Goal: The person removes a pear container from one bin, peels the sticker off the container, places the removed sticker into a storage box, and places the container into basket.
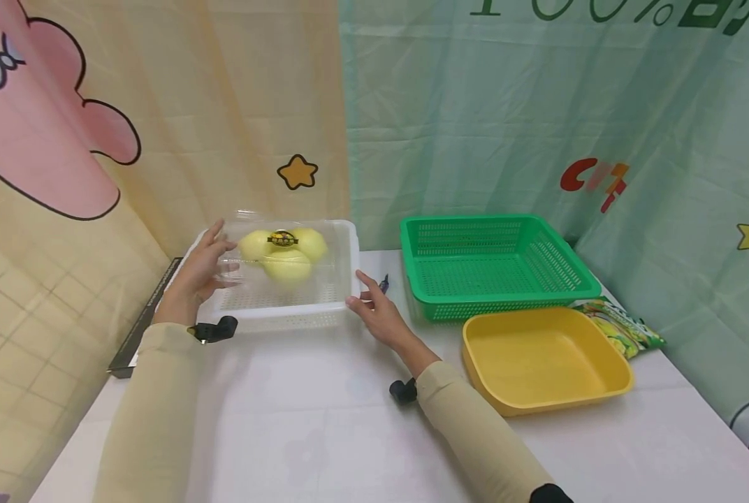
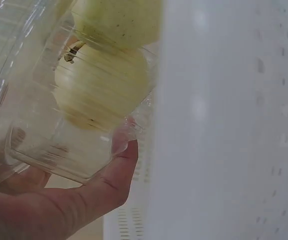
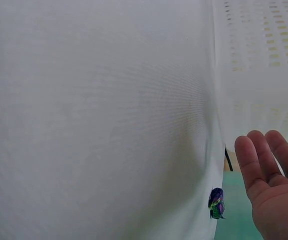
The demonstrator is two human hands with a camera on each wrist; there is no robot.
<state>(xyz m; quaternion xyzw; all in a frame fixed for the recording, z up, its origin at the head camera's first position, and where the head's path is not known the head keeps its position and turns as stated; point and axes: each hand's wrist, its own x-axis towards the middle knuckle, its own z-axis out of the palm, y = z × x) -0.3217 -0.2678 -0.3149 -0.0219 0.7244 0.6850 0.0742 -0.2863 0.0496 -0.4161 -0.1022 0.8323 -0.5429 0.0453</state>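
Note:
A clear plastic box [image 1: 230, 269] with 3 pale yellow, round fruits [image 1: 288, 265] and a dark label is in my left hand [image 1: 196, 274]. The fingers and thumb grip its left end, and the left wrist view shows the thumb [image 2: 111, 182] against the clear wall. The box is at the white perforated basket [image 1: 286, 311], over its inside; whether it touches the bottom I cannot tell. At the basket's right front corner is my right hand [image 1: 383, 314], touching it. In the right wrist view its fingers [image 3: 253, 165] are fairly straight beside the basket wall; the thumb is outside that view.
To the right stands a green perforated basket [image 1: 437, 307], with a yellow tub [image 1: 547, 360] in front of it. A green printed packet [image 1: 626, 328] lies beside the tub. A small dark wrapped item [image 1: 383, 283] is behind my right hand. A long black box [image 1: 142, 328] lies at the left edge.

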